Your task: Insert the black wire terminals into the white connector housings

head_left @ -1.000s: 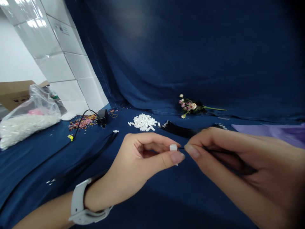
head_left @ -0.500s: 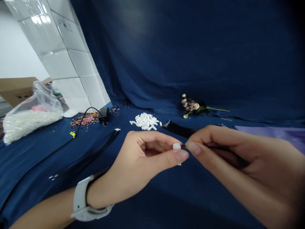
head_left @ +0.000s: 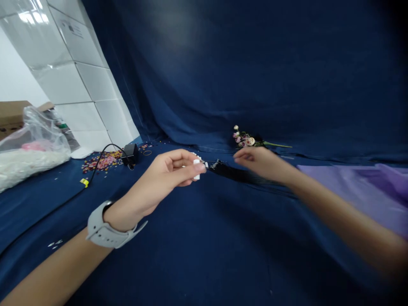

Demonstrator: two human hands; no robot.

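The right hand (head_left: 263, 162) has withdrawn from the left hand's (head_left: 161, 176) white connector (head_left: 196, 175).

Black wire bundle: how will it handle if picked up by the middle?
The black wire bundle will probably droop at both ends; it lies in a soft curve on the blue cloth. Strands may fan out or slide apart, since the pale tips splay and no tie shows. Likely light, as the wires look thin.
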